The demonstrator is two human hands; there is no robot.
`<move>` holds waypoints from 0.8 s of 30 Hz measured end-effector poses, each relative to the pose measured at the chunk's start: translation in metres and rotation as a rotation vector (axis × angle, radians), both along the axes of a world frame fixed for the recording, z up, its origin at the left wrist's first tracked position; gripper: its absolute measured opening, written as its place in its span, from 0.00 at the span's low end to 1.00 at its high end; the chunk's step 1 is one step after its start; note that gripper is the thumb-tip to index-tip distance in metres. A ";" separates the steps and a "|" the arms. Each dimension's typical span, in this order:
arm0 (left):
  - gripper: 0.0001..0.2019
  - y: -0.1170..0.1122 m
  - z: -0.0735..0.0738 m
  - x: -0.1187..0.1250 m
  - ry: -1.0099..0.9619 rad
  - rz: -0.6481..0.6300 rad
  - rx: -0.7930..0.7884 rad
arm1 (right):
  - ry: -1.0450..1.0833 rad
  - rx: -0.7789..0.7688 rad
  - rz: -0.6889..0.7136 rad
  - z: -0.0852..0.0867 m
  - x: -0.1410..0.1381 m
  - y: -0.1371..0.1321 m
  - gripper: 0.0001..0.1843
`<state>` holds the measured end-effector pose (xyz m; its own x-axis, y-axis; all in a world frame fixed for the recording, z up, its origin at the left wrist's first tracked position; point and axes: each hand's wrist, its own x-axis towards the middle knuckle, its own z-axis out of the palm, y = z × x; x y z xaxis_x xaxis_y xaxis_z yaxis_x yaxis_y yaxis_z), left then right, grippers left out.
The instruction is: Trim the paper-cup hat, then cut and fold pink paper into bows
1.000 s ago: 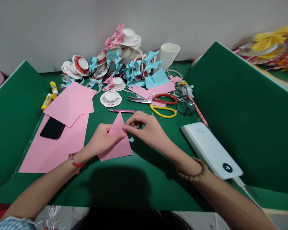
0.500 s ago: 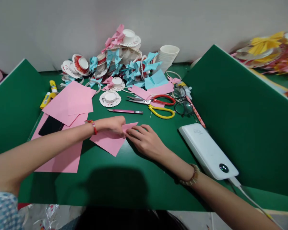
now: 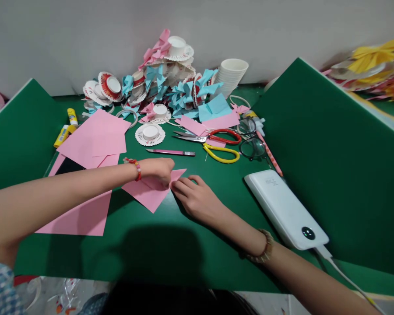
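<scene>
A small sheet of pink paper (image 3: pixel 153 202) lies on the green table (image 3: pixel 164 258), with its far right part folded up into a point. My left hand (image 3: pixel 159 171) is curled into a fist and presses on this paper from above. At the paper's right edge, the bent fingers of my right hand (image 3: pixel 198 197) pinch it beside the left knuckles. The pinched spot itself is mostly covered by the fingers. Just beyond my hands lies a pink craft knife (image 3: pixel 170 152), and past it scissors (image 3: pixel 221 136) with one red and one yellow handle.
Larger pink sheets (image 3: pixel 95 135) cover part of a dark phone (image 3: pixel 68 166) on the left. Glue sticks (image 3: pixel 72 117), paper hats with bows (image 3: pixel 184 94), stacked cups (image 3: pixel 231 74) and eyeglasses (image 3: pixel 252 148) stand farther back. A white power bank (image 3: pixel 284 208) sits right, beside a green divider (image 3: pixel 335 166).
My left fist has slid slightly right along the folded paper. My right hand has shifted a little left, still at the paper's edge. The view has tilted slightly.
</scene>
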<state>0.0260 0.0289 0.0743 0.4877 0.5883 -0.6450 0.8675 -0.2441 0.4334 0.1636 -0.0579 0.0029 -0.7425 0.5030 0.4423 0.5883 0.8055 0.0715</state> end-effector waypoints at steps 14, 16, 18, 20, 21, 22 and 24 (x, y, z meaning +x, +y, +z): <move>0.05 -0.009 0.016 -0.057 0.207 -0.158 0.428 | 0.015 0.040 0.023 0.007 -0.001 0.001 0.16; 0.09 -0.023 0.012 -0.051 0.087 -0.275 0.649 | 0.002 0.039 0.019 0.008 -0.002 0.001 0.17; 0.12 -0.039 0.000 -0.046 -0.100 -0.439 0.641 | -0.002 0.037 0.007 0.008 -0.002 0.001 0.17; 0.19 -0.055 -0.018 -0.045 -0.254 -0.480 0.671 | 0.010 0.040 -0.003 0.007 -0.003 0.000 0.17; 0.24 -0.061 -0.028 -0.046 -0.294 -0.478 0.693 | 0.018 0.041 -0.008 0.006 -0.003 -0.001 0.17; 0.27 -0.066 -0.037 -0.048 -0.328 -0.455 0.708 | 0.023 0.038 -0.011 0.005 -0.003 -0.001 0.17; 0.29 -0.071 -0.051 -0.052 -0.329 -0.427 0.699 | 0.030 0.026 -0.013 0.004 -0.003 -0.002 0.17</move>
<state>-0.0262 -0.0417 0.0231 0.8537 0.5208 0.0058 0.4994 -0.8216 0.2751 0.1604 -0.0595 0.0067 -0.7222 0.5003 0.4776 0.6007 0.7959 0.0747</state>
